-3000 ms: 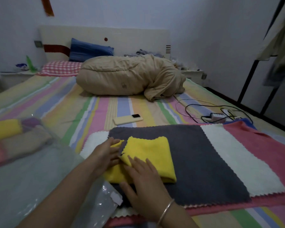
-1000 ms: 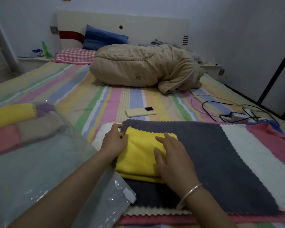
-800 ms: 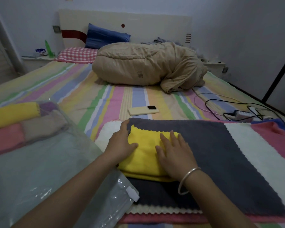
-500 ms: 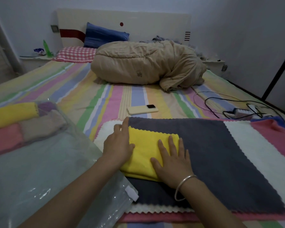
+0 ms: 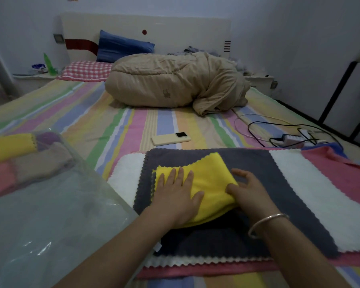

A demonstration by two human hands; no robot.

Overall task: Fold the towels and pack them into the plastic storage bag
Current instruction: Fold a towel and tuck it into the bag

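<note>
Item, folding step: my left hand [image 5: 176, 196] lies flat, fingers spread, on the yellow towel [image 5: 210, 183] atop the grey towel [image 5: 258, 163], my right hand [image 5: 248, 191] pinches its right edge; next, I judge, carry it to the bag [image 5: 50, 215].

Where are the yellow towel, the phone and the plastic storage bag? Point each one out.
yellow towel [image 5: 211, 179]: head view, bare middle of its folded top, between the hands.
phone [image 5: 170, 139]: head view, middle of its pale back.
plastic storage bag [image 5: 50, 221]: head view, clear upper film near its middle.
</note>
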